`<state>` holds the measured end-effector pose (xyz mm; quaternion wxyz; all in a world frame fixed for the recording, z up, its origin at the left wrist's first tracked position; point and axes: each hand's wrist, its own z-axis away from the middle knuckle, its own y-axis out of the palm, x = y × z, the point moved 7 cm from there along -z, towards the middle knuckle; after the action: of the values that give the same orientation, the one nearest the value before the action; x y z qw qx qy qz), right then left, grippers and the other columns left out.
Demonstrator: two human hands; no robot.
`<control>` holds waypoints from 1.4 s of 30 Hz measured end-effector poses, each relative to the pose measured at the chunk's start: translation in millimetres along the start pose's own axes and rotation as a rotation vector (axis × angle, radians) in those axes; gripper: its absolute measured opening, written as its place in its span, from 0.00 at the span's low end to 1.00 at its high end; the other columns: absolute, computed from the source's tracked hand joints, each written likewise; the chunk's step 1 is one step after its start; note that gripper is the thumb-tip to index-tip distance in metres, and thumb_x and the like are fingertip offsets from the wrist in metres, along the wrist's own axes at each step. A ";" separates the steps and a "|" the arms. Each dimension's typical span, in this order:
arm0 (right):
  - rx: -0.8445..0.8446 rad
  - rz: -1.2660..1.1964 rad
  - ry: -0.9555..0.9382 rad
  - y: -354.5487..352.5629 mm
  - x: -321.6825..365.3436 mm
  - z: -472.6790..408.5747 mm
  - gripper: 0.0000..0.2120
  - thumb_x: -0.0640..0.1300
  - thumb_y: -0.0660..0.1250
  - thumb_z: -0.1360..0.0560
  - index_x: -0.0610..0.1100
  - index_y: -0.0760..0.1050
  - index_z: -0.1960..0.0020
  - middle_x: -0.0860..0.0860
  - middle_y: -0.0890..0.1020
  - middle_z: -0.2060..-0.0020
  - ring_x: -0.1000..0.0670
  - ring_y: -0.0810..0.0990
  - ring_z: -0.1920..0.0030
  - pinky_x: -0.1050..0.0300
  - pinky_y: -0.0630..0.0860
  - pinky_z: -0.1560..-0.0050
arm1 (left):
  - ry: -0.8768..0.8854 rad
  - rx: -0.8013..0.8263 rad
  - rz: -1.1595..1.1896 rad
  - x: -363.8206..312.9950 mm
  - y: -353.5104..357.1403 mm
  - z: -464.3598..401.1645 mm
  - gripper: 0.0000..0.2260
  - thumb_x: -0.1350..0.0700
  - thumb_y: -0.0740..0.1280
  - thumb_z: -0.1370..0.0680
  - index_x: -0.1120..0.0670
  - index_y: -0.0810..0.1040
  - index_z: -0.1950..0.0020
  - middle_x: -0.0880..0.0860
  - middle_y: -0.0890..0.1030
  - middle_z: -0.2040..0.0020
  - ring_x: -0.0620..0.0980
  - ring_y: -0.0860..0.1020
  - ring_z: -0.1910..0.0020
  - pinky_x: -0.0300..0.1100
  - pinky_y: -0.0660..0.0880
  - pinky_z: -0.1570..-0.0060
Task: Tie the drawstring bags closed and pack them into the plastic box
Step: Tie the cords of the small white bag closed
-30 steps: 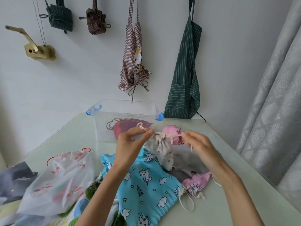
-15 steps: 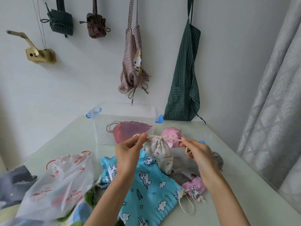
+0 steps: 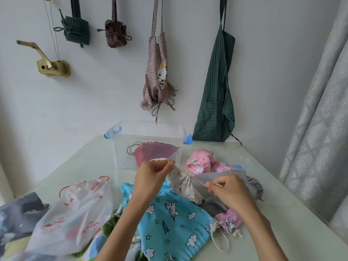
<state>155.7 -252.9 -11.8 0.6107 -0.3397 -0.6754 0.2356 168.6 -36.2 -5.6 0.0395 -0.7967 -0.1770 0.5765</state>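
Observation:
A small cream printed drawstring bag hangs gathered at its neck between my hands, above a pile of bags. My left hand pinches one end of its cream cord, and my right hand pinches the other end, the cord pulled taut between them. Behind stands the clear plastic box with blue latches, holding a dark red drawstring bag. A blue unicorn-print bag lies under my forearms. A pink bag, a grey bag and a smaller pink bag lie to the right.
A white flamingo-print bag and a dark grey bag lie at the left on the pale green table. Aprons and tied cloth bundles hang on the wall behind. A grey curtain hangs at the right.
My right hand has dropped lower and toward me, so the cord now slants down to the right. My left hand stays at the bag's neck. The view has tilted down a little.

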 end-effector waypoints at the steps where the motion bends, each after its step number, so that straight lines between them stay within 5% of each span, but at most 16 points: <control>1: 0.056 0.044 0.011 1.2 -0.7 0.7 0.14 0.52 0.69 0.27 0.50 0.78 0.70 0.56 0.78 0.76 0.56 0.73 0.73 0.61 0.67 0.68 | 0.032 0.018 -0.055 -2.6 1.0 -0.6 0.14 0.51 0.67 0.23 0.61 0.82 0.61 0.60 0.82 0.59 0.49 0.72 0.65 0.54 0.78 0.56; 5: 0.165 0.142 0.033 2.4 4.2 4.0 0.16 0.55 0.68 0.27 0.51 0.77 0.72 0.56 0.77 0.77 0.57 0.72 0.73 0.62 0.67 0.68 | 0.075 0.115 0.170 -18.7 7.6 3.7 0.10 0.54 0.64 0.22 0.55 0.84 0.53 0.57 0.84 0.57 0.48 0.81 0.58 0.39 0.79 0.64; 8: 0.187 0.147 0.027 0.3 9.5 6.7 0.16 0.54 0.68 0.27 0.51 0.77 0.73 0.56 0.78 0.75 0.55 0.75 0.71 0.61 0.71 0.64 | -0.007 0.317 0.454 -25.1 22.5 8.4 0.12 0.56 0.59 0.19 0.59 0.81 0.47 0.52 0.84 0.47 0.46 0.81 0.47 0.35 0.78 0.59; 12: 0.183 0.021 -0.001 -3.8 17.3 10.1 0.17 0.54 0.69 0.27 0.49 0.78 0.72 0.55 0.79 0.76 0.51 0.76 0.69 0.54 0.76 0.57 | -0.123 0.380 0.806 -34.0 23.1 10.3 0.09 0.55 0.61 0.22 0.56 0.80 0.52 0.52 0.84 0.46 0.44 0.82 0.47 0.33 0.79 0.64; 14: 0.187 0.025 -0.035 -7.8 20.6 11.6 0.15 0.54 0.69 0.28 0.49 0.79 0.71 0.55 0.80 0.75 0.52 0.76 0.69 0.53 0.77 0.55 | -0.126 0.380 0.720 -32.4 20.3 10.5 0.09 0.56 0.60 0.21 0.56 0.80 0.51 0.50 0.85 0.52 0.41 0.83 0.56 0.31 0.76 0.70; 17: 0.262 -0.062 -0.102 -16.5 26.6 15.8 0.13 0.53 0.69 0.28 0.50 0.80 0.69 0.53 0.79 0.74 0.54 0.76 0.69 0.56 0.76 0.55 | -0.011 0.383 0.257 -23.8 19.8 11.8 0.09 0.57 0.62 0.20 0.54 0.83 0.51 0.48 0.83 0.62 0.36 0.74 0.73 0.27 0.65 0.77; 20: 0.281 -0.191 -0.215 -27.5 40.0 21.1 0.13 0.57 0.68 0.30 0.51 0.81 0.68 0.53 0.81 0.72 0.58 0.76 0.70 0.59 0.75 0.56 | 0.005 0.541 0.052 -19.8 35.1 19.4 0.10 0.59 0.63 0.21 0.60 0.84 0.53 0.46 0.81 0.65 0.37 0.66 0.79 0.27 0.59 0.79; 22: 0.270 -0.165 -0.245 -28.6 44.9 23.5 0.15 0.59 0.67 0.30 0.52 0.80 0.70 0.55 0.79 0.74 0.60 0.75 0.71 0.61 0.74 0.58 | 0.007 0.675 -0.059 -20.5 48.9 29.4 0.11 0.61 0.63 0.21 0.67 0.81 0.54 0.46 0.76 0.69 0.38 0.64 0.78 0.27 0.61 0.75; 26: 0.223 -0.054 -0.286 -25.0 51.1 25.2 0.22 0.58 0.66 0.28 0.44 0.69 0.73 0.55 0.68 0.79 0.57 0.65 0.75 0.62 0.64 0.68 | -0.046 0.827 -0.118 -25.1 63.6 46.2 0.12 0.56 0.61 0.21 0.62 0.81 0.55 0.49 0.76 0.69 0.35 0.73 0.70 0.25 0.67 0.68; 29: 0.172 -0.127 -0.363 -16.4 64.1 27.3 0.22 0.55 0.65 0.26 0.47 0.65 0.74 0.57 0.67 0.80 0.58 0.64 0.76 0.66 0.62 0.73 | 0.070 0.865 -0.211 -29.7 67.5 50.4 0.15 0.52 0.61 0.19 0.61 0.81 0.46 0.56 0.82 0.55 0.44 0.77 0.58 0.36 0.73 0.53; 32: 0.232 -0.278 -0.331 -5.9 65.3 22.9 0.11 0.57 0.59 0.23 0.53 0.77 0.53 0.60 0.80 0.61 0.65 0.76 0.61 0.70 0.71 0.57 | 0.042 0.831 -0.156 -26.5 64.6 47.4 0.17 0.54 0.60 0.19 0.67 0.78 0.53 0.53 0.77 0.62 0.46 0.74 0.64 0.40 0.73 0.56; 34: 0.303 -0.217 -0.305 -6.3 52.8 19.8 0.12 0.53 0.58 0.21 0.57 0.71 0.39 0.63 0.78 0.47 0.66 0.76 0.52 0.70 0.70 0.53 | -0.029 0.790 -0.060 -22.9 59.7 41.4 0.14 0.55 0.60 0.19 0.64 0.79 0.55 0.50 0.76 0.64 0.43 0.75 0.64 0.36 0.75 0.55; 36: 0.428 -0.092 -0.306 -3.1 37.8 22.4 0.22 0.45 0.63 0.22 0.60 0.64 0.33 0.65 0.74 0.40 0.62 0.76 0.54 0.70 0.73 0.54 | -0.081 0.760 0.065 -20.6 56.0 35.1 0.13 0.56 0.60 0.20 0.62 0.79 0.56 0.52 0.77 0.62 0.42 0.77 0.63 0.35 0.77 0.53; 38: 0.478 -0.046 -0.309 1.4 30.9 24.3 0.26 0.41 0.67 0.25 0.60 0.65 0.33 0.65 0.74 0.40 0.58 0.77 0.57 0.67 0.75 0.54 | -0.101 0.736 0.141 -19.9 53.3 31.1 0.12 0.56 0.61 0.20 0.58 0.79 0.59 0.53 0.78 0.62 0.42 0.78 0.63 0.36 0.77 0.51; 42: 0.223 -0.132 -0.350 -14.4 36.7 17.1 0.09 0.43 0.72 0.28 0.56 0.82 0.52 0.59 0.85 0.60 0.58 0.81 0.59 0.72 0.74 0.59 | -0.116 0.690 0.193 -15.5 47.0 27.8 0.12 0.54 0.63 0.22 0.60 0.81 0.58 0.55 0.79 0.61 0.45 0.79 0.60 0.37 0.79 0.51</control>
<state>135.6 -233.3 20.7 0.5321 -0.1790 -0.7616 0.3239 149.5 -89.1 -13.3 0.2414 -0.7155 0.1023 0.6475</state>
